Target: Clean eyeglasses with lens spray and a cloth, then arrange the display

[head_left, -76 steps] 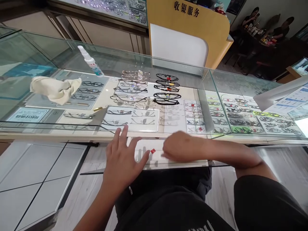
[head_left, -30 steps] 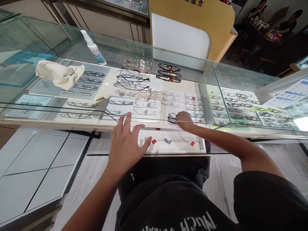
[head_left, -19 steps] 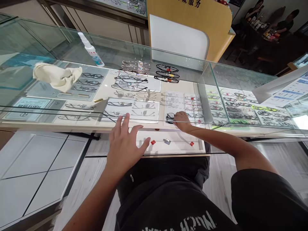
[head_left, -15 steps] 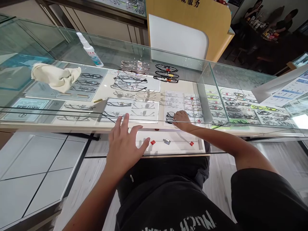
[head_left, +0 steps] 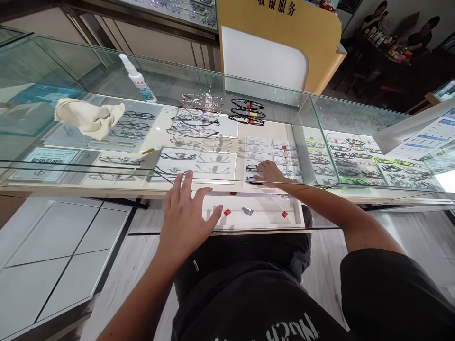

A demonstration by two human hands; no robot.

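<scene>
My left hand [head_left: 186, 206] is open, fingers spread, over the front edge of the glass display case [head_left: 106, 190]. Just beyond its fingertips lies a pair of dark eyeglasses [head_left: 170, 171] on a white sheet [head_left: 227, 175]. My right hand [head_left: 270, 173] reaches into the case with bent fingers, closed at the right end of black-rimmed eyeglasses [head_left: 251, 167]. Its thumb is close to another dark pair [head_left: 251, 180] in front. The hand partly covers both pairs. More eyeglasses [head_left: 286, 160] lie in a column to its right.
A pulled-out white drawer [head_left: 261, 221] holds small red and grey tags. On the glass top are a spray bottle [head_left: 140, 83], a cream cloth [head_left: 87, 118] and a folded printed card [head_left: 423, 137]. A glass divider [head_left: 323, 137] stands to the right. People sit far back.
The view has shifted slightly, so the case appears a little lower and further right. My right hand's fingers have shifted slightly at the eyeglasses. My left hand stays spread in nearly the same place.
</scene>
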